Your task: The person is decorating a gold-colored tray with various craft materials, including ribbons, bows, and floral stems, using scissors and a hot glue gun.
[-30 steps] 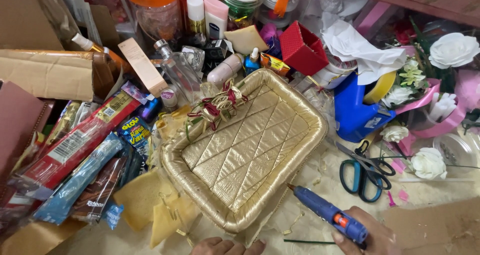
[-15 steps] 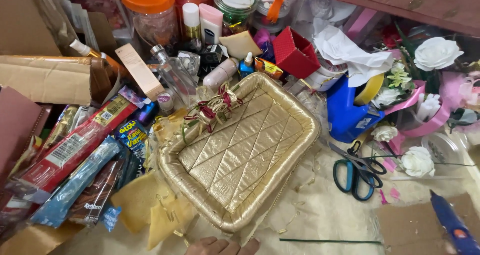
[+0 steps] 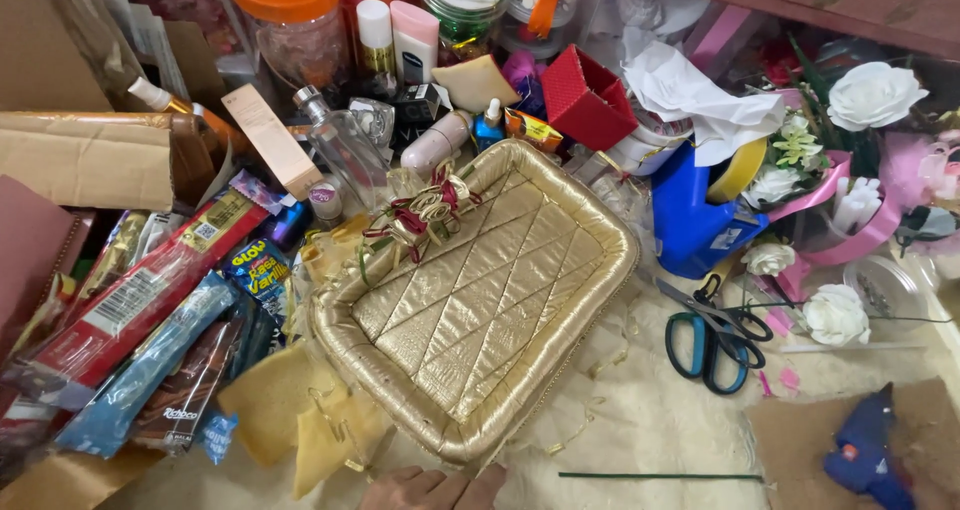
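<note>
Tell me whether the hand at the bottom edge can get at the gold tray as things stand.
Probably yes: the hand lies right beside the gold tray's near rim, with only loose gold scraps nearby and nothing between them.

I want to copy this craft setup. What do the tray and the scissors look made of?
Tray: apparently padded fabric or faux leather in shiny gold, judging by its quilted diamond stitching and soft puffy rim. Scissors: dark blades that look like metal, with smooth blue handles, probably plastic.

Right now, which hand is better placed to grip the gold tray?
Left, probably. The left hand sits at the near rim of the gold tray, touching or nearly so. The right hand is out of view; the glue gun lies apart on the right.
</note>
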